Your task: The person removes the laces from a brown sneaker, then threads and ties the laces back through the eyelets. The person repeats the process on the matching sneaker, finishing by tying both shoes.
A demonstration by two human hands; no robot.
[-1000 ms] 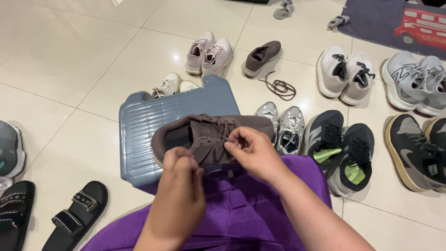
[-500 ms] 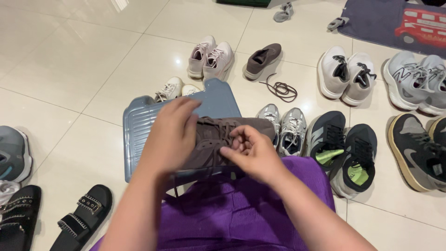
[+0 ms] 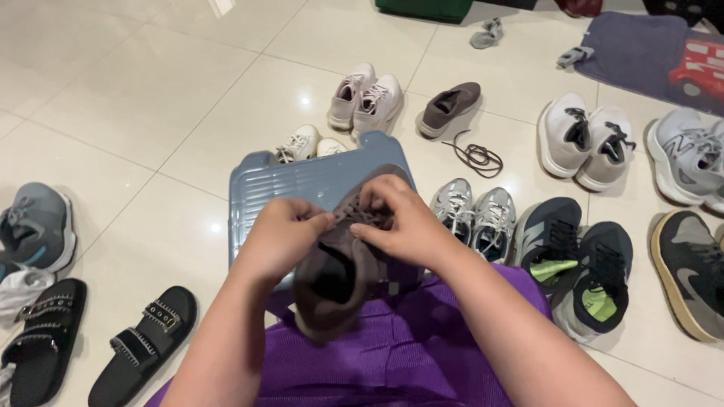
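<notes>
Two hands pinching laces on brown shoe (image 3: 339, 279): left hand (image 3: 283, 237) and right hand (image 3: 400, 222) both closing fingertips on them. Now turned heel-near over purple lap (image 3: 392, 354), no longer lying sideways; lacing continuing over blue stool (image 3: 302, 185).

I see a brown shoe (image 3: 339, 267) of matt, suede-like cloth with woven laces. Under it, the blue-grey stool (image 3: 302, 185) looks like ribbed plastic with a dull sheen. The floor (image 3: 151, 98) is glossy, smooth tile. My lap wears ribbed purple fabric (image 3: 392, 354); the black sandals (image 3: 143, 343) look matt with metal studs.
</notes>
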